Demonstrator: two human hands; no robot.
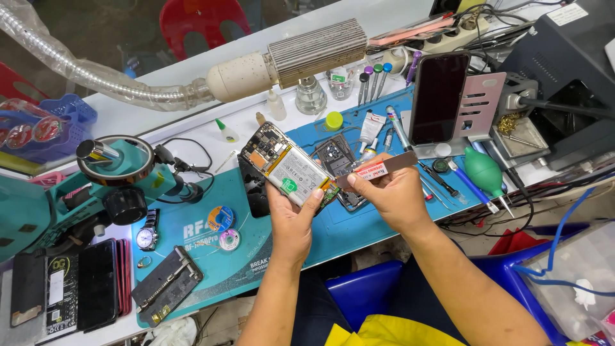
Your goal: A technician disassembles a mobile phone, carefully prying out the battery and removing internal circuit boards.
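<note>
The left hand [291,221] grips an opened smartphone [291,168], battery exposed, fingers wrapped around its lower end above the blue mat [211,256] on the worktop. The right hand [392,195] pinches a thin metal opening tool [378,170], its tip at the phone's edge.

Microscope [96,186] left of opened phone [291,168]

One opened phone [291,170], one metal pry tool [378,168], two hands [291,224] [391,198].

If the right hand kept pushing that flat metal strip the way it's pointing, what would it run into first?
Most likely the opened phone in the left hand: the right hand aims the metal strip leftward at its lower edge, beside the battery. Contact is unclear.
</note>
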